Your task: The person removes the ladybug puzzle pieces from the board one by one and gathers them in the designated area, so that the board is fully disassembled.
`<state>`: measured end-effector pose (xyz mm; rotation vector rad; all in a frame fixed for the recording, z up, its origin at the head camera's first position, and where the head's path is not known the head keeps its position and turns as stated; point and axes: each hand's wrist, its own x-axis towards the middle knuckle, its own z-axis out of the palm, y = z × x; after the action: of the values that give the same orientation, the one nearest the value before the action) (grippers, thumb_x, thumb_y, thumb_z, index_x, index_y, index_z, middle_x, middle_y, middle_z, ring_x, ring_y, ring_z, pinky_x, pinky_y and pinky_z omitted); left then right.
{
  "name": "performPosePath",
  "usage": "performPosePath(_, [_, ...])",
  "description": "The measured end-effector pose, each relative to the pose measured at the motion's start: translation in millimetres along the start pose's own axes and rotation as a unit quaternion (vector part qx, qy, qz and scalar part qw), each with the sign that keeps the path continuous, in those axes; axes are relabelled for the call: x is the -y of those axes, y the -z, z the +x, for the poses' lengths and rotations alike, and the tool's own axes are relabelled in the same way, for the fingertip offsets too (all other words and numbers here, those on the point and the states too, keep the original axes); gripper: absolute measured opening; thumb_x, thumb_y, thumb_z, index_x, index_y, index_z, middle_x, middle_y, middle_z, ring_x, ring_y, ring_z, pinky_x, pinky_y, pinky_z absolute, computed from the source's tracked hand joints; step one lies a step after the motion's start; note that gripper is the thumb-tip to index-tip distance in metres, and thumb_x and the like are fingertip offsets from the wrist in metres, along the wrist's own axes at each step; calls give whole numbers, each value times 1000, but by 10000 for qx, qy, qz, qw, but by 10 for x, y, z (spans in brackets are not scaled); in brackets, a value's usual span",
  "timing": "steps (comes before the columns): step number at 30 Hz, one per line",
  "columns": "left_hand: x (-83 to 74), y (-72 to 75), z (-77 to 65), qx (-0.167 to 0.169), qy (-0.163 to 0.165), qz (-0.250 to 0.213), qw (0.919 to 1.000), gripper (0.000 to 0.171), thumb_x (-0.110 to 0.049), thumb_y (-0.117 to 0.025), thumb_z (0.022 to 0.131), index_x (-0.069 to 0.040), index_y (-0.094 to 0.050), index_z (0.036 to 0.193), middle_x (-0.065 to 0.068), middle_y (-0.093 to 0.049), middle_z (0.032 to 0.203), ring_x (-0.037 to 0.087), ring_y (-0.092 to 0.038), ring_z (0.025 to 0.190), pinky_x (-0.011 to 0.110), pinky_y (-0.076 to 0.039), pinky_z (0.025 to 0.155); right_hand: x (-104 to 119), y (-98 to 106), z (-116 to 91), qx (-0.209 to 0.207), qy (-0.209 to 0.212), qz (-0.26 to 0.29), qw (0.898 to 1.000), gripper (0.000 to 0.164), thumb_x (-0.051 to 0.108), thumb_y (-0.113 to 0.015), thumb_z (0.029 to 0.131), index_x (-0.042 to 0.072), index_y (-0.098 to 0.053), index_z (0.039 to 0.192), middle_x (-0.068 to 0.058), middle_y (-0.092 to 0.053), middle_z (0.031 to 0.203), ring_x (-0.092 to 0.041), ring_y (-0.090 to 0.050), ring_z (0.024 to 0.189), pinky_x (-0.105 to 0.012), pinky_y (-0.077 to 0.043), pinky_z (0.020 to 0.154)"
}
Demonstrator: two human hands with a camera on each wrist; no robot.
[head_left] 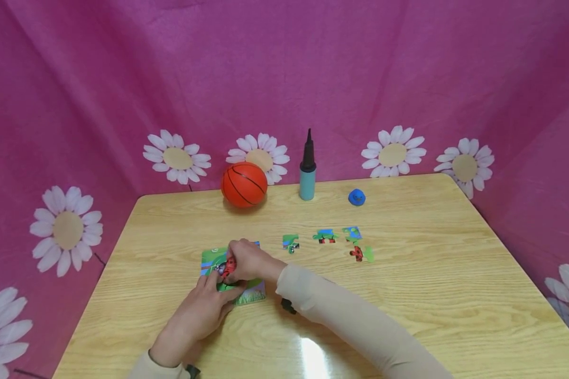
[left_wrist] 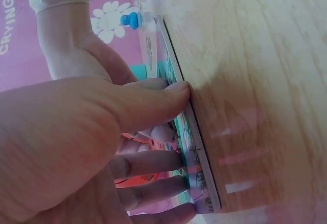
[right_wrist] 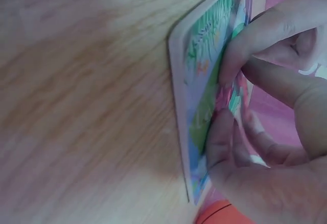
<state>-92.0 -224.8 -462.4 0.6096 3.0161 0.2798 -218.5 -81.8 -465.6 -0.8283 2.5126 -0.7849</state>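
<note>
A flat puzzle board [head_left: 252, 296] with a green, blue and lilac garden picture lies on the left part of the table. My right hand [head_left: 250, 260] pinches a red, black-spotted puzzle piece [head_left: 228, 267] low over the board's middle. From the near left, my left hand [head_left: 201, 310] rests on the board with its fingers extended. In the left wrist view, the left thumb [left_wrist: 156, 101] lies along the board's edge and the fingertips [left_wrist: 176, 160] touch its printed face. The right wrist view has the fingers of both hands close together around the piece, partly hiding it.
Several loose puzzle pieces [head_left: 291, 242] lie right of the board, among them a red-spotted piece [head_left: 356, 253]. Along the back stand an orange basketball [head_left: 244, 184], a teal hand pump [head_left: 307, 181] and a blue rubber duck [head_left: 357, 197]. A pink flowered curtain [head_left: 341, 79] surrounds the table.
</note>
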Motion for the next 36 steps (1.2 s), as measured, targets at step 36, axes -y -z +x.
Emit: performPosePath(36, [4, -35, -15, -178, 294, -79, 9994, 50, -22, -80, 93, -32, -67, 141, 22, -58, 141, 43, -59, 121, 60, -56, 95, -1521, 1288, -997, 1044, 410, 1082, 9878, 21, 1, -84, 86, 4, -66, 96, 1, -61, 72, -7, -49, 64, -22, -41, 59])
